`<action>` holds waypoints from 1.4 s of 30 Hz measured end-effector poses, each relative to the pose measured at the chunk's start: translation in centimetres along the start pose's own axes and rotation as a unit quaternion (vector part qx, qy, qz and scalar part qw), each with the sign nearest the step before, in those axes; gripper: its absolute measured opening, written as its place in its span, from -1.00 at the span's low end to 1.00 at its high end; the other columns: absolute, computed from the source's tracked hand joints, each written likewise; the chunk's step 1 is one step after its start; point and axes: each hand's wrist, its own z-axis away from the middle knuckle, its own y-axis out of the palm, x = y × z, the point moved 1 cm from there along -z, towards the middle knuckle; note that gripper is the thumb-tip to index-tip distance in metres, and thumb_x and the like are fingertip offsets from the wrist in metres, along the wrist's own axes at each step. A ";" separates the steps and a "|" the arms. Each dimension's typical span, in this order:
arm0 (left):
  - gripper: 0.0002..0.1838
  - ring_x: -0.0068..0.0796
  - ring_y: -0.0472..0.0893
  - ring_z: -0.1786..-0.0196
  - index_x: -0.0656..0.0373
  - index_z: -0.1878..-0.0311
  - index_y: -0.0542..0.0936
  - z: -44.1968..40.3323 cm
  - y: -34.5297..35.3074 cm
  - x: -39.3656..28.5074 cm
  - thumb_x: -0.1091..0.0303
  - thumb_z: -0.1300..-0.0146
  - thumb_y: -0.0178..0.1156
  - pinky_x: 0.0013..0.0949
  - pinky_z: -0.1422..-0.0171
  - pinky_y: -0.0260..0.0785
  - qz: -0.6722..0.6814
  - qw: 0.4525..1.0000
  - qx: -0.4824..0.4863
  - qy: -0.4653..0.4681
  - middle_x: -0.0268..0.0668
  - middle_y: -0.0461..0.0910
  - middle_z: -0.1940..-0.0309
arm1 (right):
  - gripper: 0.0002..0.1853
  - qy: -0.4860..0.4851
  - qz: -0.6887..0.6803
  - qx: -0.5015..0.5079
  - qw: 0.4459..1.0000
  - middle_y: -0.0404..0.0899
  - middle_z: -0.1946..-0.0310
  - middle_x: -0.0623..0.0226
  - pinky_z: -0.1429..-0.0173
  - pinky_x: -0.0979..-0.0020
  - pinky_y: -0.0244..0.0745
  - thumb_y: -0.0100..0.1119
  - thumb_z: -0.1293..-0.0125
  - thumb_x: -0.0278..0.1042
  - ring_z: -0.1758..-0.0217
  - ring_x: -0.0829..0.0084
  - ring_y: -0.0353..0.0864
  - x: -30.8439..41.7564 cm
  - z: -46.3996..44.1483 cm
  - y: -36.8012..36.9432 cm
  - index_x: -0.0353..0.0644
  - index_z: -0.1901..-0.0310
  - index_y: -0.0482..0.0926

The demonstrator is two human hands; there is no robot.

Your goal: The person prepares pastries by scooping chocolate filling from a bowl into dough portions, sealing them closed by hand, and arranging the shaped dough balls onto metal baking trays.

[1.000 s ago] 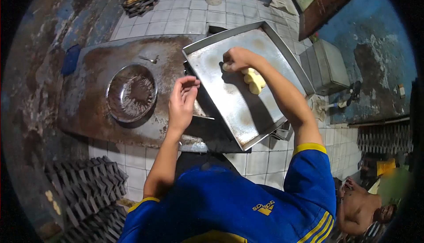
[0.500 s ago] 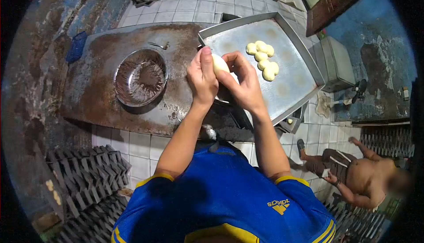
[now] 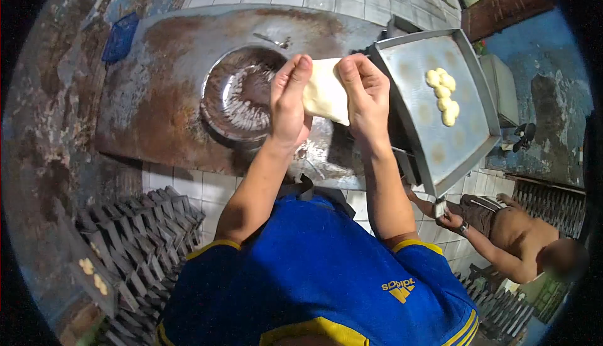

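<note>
A pale yellow piece of dough (image 3: 326, 91) is stretched flat between my two hands, above the table. My left hand (image 3: 290, 101) grips its left edge, thumb on top. My right hand (image 3: 367, 98) pinches the right edge the same way. Below and left of my left hand is a round metal bowl (image 3: 217, 88) with a brown smeared layer inside. To the right of my right hand lies a metal tray (image 3: 418, 138) with raised sides, and a cluster of several small dough balls (image 3: 443, 98) sits on it, touching each other.
The worn table (image 3: 151, 94) bears a small metal utensil (image 3: 271, 40) behind the bowl and a blue basket (image 3: 120, 37) at its left end. Stacked dark racks (image 3: 138, 233) stand at lower left. A person (image 3: 502, 226) is at the lower right, beyond the tray.
The dough, a compact rounded lump between both hands before, is now pulled out into a flat sheet as the hands moved apart. The view shifted, so bowl and tray appear farther right.
</note>
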 end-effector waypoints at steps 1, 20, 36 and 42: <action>-0.74 -0.74 0.55 0.26 0.06 0.14 0.60 -0.5 -1.9 -0.7 0.11 -0.64 0.13 -0.58 0.14 0.39 -0.009 1.000 0.004 -0.015 -0.52 0.59 0.32 | -0.73 0.075 0.028 0.025 0.996 0.71 0.24 0.44 0.06 0.57 0.50 0.29 -0.57 -0.24 0.18 0.68 0.60 -0.2 -0.1 1.0 -0.33 0.07 0.71; -0.49 -0.28 0.78 -0.02 0.28 -0.13 0.64 4.8 -32.1 -5.5 0.42 -0.10 0.54 -0.21 -0.14 0.60 -0.678 0.730 0.002 -0.089 -0.10 0.77 0.04 | -0.77 0.203 0.685 0.136 0.687 0.67 0.05 -0.07 -0.01 -0.06 0.67 0.20 -0.51 -0.33 0.04 -0.24 0.72 -30.5 22.7 -9.2 -0.23 -0.08 0.50; -0.37 -0.22 0.75 -0.06 0.30 -0.21 0.57 5.7 -39.1 -8.2 0.51 -0.06 0.62 -0.17 -0.21 0.57 -0.664 0.732 -0.148 -0.023 -0.08 0.74 -0.01 | -0.72 0.255 0.659 0.165 0.688 0.50 -0.20 -0.17 -0.22 -0.10 0.66 -0.15 -0.58 -0.38 -0.19 -0.27 0.65 -40.2 2.4 5.2 -0.31 -0.20 0.39; -0.37 -0.19 0.75 -0.06 0.29 -0.21 0.58 5.6 -39.7 -9.7 0.47 -0.06 0.62 -0.17 -0.21 0.56 -0.671 0.722 -0.148 -0.081 -0.10 0.74 -0.02 | -0.65 0.287 0.654 0.149 0.684 0.51 -0.16 -0.29 -0.21 -0.12 0.64 0.02 -0.43 -0.48 -0.13 -0.33 0.67 -42.0 3.0 5.9 -0.30 -0.21 0.31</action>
